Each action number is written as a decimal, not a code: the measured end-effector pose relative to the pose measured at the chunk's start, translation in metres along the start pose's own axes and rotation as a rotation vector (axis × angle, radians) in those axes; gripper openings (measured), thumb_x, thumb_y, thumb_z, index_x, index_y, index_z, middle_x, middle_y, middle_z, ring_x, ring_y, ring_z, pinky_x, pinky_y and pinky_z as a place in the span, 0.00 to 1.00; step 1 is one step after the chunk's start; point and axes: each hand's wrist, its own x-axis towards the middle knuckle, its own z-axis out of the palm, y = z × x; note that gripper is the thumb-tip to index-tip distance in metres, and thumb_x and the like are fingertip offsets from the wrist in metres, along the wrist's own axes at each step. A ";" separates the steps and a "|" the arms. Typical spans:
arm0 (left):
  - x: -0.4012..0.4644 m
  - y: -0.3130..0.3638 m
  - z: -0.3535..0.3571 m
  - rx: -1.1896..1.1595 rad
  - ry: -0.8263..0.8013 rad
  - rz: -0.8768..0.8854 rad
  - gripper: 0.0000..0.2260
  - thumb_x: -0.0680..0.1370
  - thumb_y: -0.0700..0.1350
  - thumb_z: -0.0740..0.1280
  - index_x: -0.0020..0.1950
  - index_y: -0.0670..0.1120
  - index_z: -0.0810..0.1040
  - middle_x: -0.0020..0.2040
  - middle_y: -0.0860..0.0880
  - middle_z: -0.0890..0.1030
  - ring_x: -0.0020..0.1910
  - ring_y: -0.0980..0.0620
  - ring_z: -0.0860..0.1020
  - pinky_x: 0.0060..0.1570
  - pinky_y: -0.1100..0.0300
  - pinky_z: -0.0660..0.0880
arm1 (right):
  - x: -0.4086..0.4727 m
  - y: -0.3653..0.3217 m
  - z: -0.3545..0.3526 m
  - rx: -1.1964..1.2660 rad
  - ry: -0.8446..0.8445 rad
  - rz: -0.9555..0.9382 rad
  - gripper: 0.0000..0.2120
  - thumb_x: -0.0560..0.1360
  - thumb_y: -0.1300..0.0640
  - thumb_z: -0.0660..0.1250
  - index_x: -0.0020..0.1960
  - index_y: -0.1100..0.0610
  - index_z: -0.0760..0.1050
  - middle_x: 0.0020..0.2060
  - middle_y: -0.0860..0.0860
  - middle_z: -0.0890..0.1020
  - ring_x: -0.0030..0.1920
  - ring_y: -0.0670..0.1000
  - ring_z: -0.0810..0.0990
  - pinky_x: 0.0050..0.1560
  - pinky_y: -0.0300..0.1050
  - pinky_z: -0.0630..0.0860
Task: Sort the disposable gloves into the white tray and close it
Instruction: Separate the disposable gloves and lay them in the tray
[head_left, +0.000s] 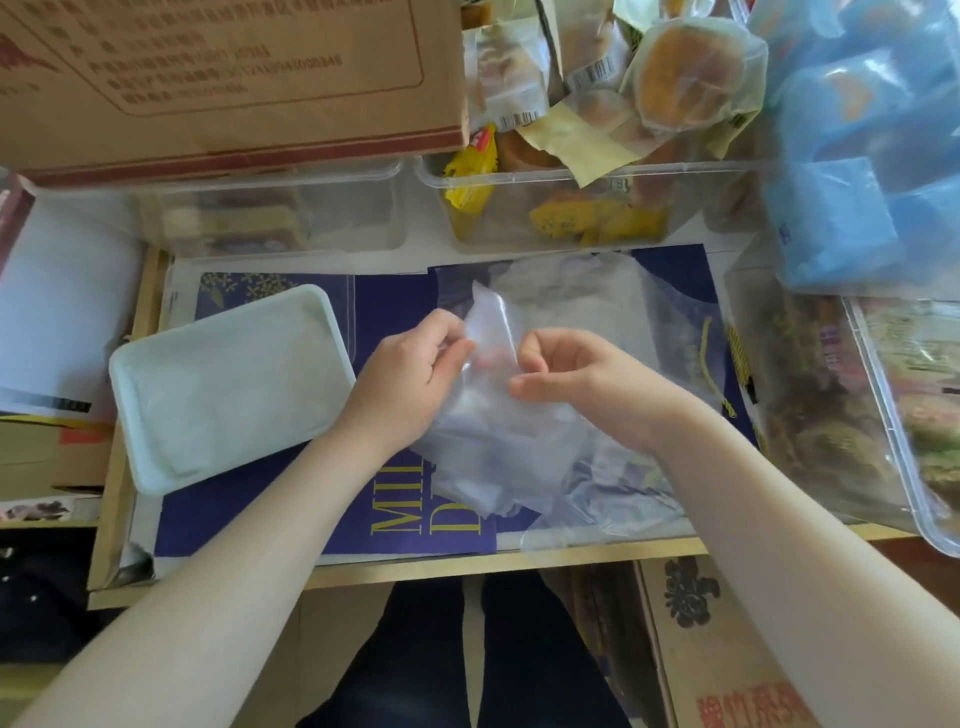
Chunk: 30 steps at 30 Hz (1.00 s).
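While both hands work at table centre, the left hand (415, 364) and right hand (566, 374) each pinch the top edge of a clear glove (488, 415), which hangs toward the person. The white tray (156, 358) lies open to the left, nearer the left hand.

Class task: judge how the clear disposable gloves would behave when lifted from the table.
Probably floppy: the disposable gloves crumple and sag below the left hand and right hand. Likely very light, being thin, see-through film. Possibly slippery and clingy.
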 end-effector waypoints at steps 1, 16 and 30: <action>-0.001 0.000 0.000 0.006 0.013 0.007 0.04 0.79 0.42 0.62 0.46 0.43 0.73 0.33 0.61 0.74 0.32 0.67 0.72 0.34 0.71 0.65 | -0.001 -0.001 -0.003 0.020 -0.036 -0.004 0.12 0.68 0.62 0.68 0.36 0.54 0.64 0.34 0.49 0.72 0.35 0.44 0.73 0.36 0.32 0.67; -0.005 0.011 -0.003 -0.025 -0.066 0.020 0.04 0.80 0.42 0.61 0.45 0.48 0.70 0.32 0.56 0.73 0.31 0.64 0.71 0.34 0.71 0.65 | 0.004 -0.017 -0.022 -0.263 -0.071 0.043 0.05 0.74 0.59 0.69 0.49 0.55 0.79 0.40 0.50 0.79 0.41 0.46 0.76 0.49 0.44 0.71; -0.001 0.012 -0.008 -0.430 0.011 -0.099 0.12 0.76 0.46 0.57 0.39 0.60 0.75 0.39 0.54 0.78 0.41 0.52 0.74 0.46 0.55 0.68 | -0.006 0.017 -0.018 0.151 0.423 0.137 0.19 0.76 0.50 0.65 0.64 0.54 0.68 0.49 0.42 0.77 0.49 0.43 0.76 0.47 0.37 0.73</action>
